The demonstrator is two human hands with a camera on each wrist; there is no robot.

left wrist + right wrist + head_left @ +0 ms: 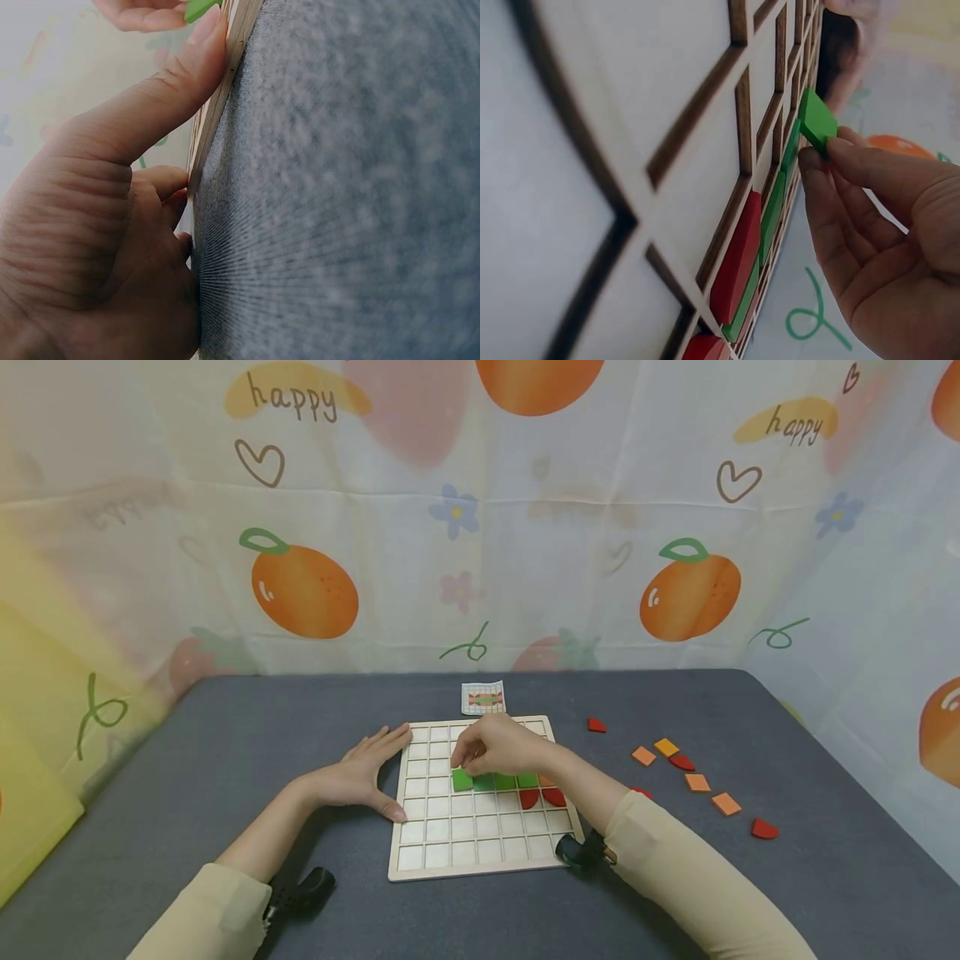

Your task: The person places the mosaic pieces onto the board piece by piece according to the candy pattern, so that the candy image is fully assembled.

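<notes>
Ahead of you, pale cloth backdrop (555,560), printed oranges (305,592), blue flowers (454,512), "happy" lettering (292,397), yellow area (33,785) at your left, dark grey tabletop (225,731) below, diffuse light.

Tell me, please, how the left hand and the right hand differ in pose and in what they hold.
The left hand is spread, while the right hand is curled into a pinch. The left hand touches the left edge of the grid board; the right hand holds a green piece over it. Both are bare.

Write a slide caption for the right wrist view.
A right hand pinches a green square tile at a wooden grid board bearing red tiles and green tiles.
</notes>
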